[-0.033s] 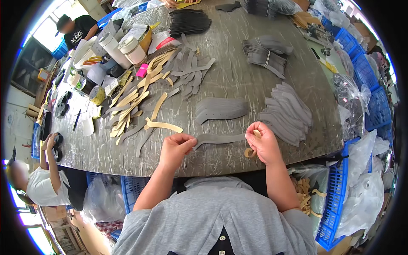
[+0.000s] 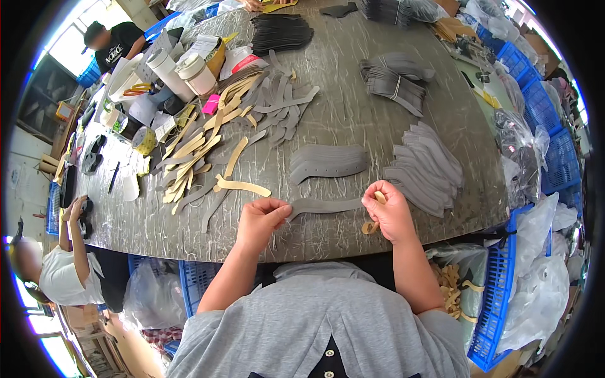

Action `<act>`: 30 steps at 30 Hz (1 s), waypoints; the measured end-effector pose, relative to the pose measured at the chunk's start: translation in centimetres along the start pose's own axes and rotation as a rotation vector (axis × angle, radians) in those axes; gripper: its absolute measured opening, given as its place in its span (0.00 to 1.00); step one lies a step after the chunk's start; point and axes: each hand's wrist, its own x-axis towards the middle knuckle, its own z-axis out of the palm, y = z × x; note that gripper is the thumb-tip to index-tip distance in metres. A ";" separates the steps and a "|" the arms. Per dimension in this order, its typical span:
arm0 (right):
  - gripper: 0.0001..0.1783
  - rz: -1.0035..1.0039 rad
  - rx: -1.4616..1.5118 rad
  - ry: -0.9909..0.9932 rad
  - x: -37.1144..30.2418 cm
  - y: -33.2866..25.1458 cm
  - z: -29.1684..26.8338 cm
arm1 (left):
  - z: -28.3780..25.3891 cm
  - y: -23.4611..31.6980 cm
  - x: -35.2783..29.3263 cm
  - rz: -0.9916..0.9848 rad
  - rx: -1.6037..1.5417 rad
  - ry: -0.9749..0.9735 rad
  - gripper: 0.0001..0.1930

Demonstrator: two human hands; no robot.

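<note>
A curved grey strip [image 2: 328,206] is stretched level just above the table's near edge. My left hand [image 2: 261,220] pinches its left end between thumb and fingertips. At the other end my right hand [image 2: 389,213] is closed, its fingertips at the strip's tip. A narrow tan strip [image 2: 370,227] is also gripped in the right hand, its lower end curling below the fingers. Just beyond lies a neat stack of grey curved pieces [image 2: 329,162]. To its right, more grey pieces [image 2: 425,167] are fanned out.
Loose tan strips [image 2: 195,154] and grey strips [image 2: 283,104] are heaped at the left. Behind them stand a white jar [image 2: 195,74] and cups. A tied grey bundle [image 2: 397,82] sits farther back. Blue crates [image 2: 495,302] line the right. One person [image 2: 66,264] works at left.
My right hand has shifted very slightly left, and the tan strip's curled end has turned a little. My left hand stays where it was.
</note>
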 end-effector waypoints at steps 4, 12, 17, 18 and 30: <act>0.08 -0.095 -0.287 0.110 1.4 2.1 -0.1 | 0.2 -1.0 0.7 0.120 0.377 0.119 0.08; 0.09 -0.153 -0.617 0.224 2.0 2.8 0.6 | 0.2 -1.4 1.2 0.132 0.665 0.090 0.08; 0.10 -0.132 -0.622 0.224 2.0 2.9 0.6 | 0.1 -1.0 1.2 0.124 0.698 0.069 0.09; 0.10 -0.136 -0.632 0.226 2.0 2.9 0.6 | 0.2 -0.8 1.2 0.122 0.711 0.067 0.09; 0.09 -0.133 -0.704 0.231 1.7 2.9 1.0 | 0.8 0.5 0.7 0.085 0.769 0.062 0.08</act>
